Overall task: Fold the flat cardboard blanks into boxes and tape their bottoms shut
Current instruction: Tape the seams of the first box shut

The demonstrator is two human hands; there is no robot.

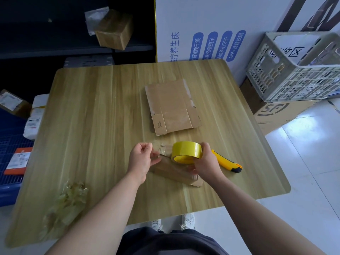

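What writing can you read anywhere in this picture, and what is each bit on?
"养生床": white panel.
"APP+语音控制": blue tab on that panel.
"SF": brown carton under the plastic crate.
"区": white sheet inside that crate.
Print on the flat cardboard blank, parcel labels: too small to read.

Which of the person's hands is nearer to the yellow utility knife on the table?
Right. The right hand, gripping the tape roll, sits beside the utility knife; the left hand is beyond the roll, pinching the tape strip.
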